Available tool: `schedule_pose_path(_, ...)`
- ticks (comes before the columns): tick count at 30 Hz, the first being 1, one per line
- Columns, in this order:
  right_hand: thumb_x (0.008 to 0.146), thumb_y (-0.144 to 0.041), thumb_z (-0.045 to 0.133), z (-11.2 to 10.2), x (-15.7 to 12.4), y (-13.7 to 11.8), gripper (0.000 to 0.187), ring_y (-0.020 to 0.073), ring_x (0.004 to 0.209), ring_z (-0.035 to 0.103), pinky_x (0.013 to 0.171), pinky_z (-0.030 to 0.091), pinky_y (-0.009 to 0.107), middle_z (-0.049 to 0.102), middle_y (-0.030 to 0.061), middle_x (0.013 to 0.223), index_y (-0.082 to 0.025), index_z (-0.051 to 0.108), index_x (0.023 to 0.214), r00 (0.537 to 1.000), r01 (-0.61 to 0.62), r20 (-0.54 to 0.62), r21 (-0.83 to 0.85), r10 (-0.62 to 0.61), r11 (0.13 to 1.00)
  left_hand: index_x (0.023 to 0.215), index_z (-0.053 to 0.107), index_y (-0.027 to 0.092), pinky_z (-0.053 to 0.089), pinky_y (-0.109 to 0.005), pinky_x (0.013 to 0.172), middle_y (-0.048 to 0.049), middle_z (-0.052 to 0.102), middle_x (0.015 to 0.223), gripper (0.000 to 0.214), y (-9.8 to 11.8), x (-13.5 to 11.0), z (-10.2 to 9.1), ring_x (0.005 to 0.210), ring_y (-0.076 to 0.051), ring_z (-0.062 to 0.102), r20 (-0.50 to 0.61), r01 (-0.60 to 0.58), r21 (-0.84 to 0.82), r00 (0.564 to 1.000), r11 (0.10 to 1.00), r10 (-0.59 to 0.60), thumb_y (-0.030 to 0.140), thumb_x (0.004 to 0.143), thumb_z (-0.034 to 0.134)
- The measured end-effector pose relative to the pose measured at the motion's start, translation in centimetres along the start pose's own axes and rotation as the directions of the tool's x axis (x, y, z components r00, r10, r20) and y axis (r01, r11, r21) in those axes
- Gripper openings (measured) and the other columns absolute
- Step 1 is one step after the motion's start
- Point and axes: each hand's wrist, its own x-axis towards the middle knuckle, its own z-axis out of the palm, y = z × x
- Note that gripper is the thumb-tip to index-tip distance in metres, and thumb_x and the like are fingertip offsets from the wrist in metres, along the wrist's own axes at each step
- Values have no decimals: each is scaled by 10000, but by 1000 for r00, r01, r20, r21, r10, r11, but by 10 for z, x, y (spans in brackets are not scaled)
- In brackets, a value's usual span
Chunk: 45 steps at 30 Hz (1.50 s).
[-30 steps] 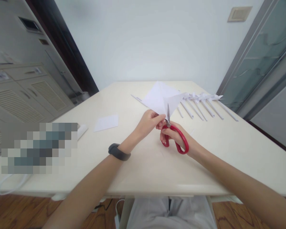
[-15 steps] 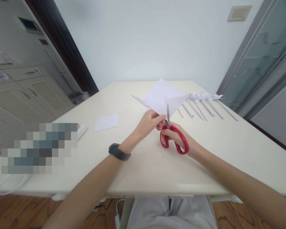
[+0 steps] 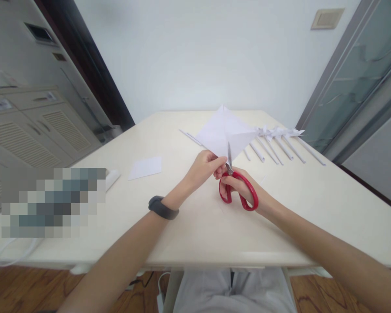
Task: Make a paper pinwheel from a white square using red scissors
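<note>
My left hand (image 3: 203,168) pinches the near corner of a folded white paper sheet (image 3: 223,132) and holds it above the cream table (image 3: 195,226). My right hand (image 3: 244,188) grips red-handled scissors (image 3: 238,192), fingers through the loops. The blades point up and away into the paper's near edge, right beside my left fingertips. A dark band sits on my left wrist (image 3: 162,208).
Several rolled white paper sticks (image 3: 276,145) lie in a row at the table's far right. A small white paper rectangle (image 3: 145,168) lies left of my hands. A thin paper strip (image 3: 190,136) rests behind the sheet. Cabinets stand at left, a glass door at right.
The held sheet has tilted slightly, its top corner rising a little. Both hands and the scissors stay almost where they were.
</note>
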Motion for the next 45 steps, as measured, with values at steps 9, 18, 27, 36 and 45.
schedule_pose_path(9, 808, -193, 443, -1, 0, -1, 41, 131, 485, 534, 529, 435, 276, 549, -25, 569, -196, 483, 802, 1000, 29, 5, -8, -29, 1000, 473, 519, 136, 392, -219, 507, -7, 536, 465, 339, 2, 0, -2, 461, -87, 467, 1, -20, 1, 1000, 1000, 20, 229, 797, 484)
schedule_pose_path(18, 801, -182, 433, -1, -1, 0, 57, 132, 470, 521, 509, 422, 269, 552, -21, 550, -193, 489, 798, 1000, 30, -6, -28, -30, 999, 466, 516, 132, 382, -216, 499, -6, 534, 462, 341, 3, -1, -1, 458, -81, 466, 14, -8, -28, 1000, 1000, 8, 218, 795, 479)
schedule_pose_path(27, 812, -220, 442, -2, 1, 3, 64, 121, 438, 509, 473, 408, 255, 557, -24, 541, -194, 500, 804, 999, 32, -16, -56, -33, 998, 467, 506, 136, 387, -219, 508, -11, 540, 469, 344, 3, -1, -1, 459, -85, 471, 12, -11, -12, 1000, 1000, 11, 223, 798, 463)
schedule_pose_path(36, 823, -228, 447, -1, 2, 2, 69, 120, 453, 534, 493, 439, 257, 588, -12, 571, -189, 484, 779, 999, 28, -15, -23, -28, 999, 479, 518, 137, 394, -218, 507, -5, 534, 470, 331, 3, -1, -2, 462, -88, 473, 10, 14, -4, 1000, 1000, -14, 242, 791, 485)
schedule_pose_path(45, 820, -203, 433, -2, 1, 4, 59, 130, 463, 538, 491, 440, 267, 587, -8, 582, -194, 485, 794, 999, 34, -5, -25, -34, 999, 494, 527, 130, 386, -222, 504, -5, 537, 481, 327, 3, 0, -2, 466, -88, 475, 16, 3, -23, 1000, 1000, -2, 227, 804, 490)
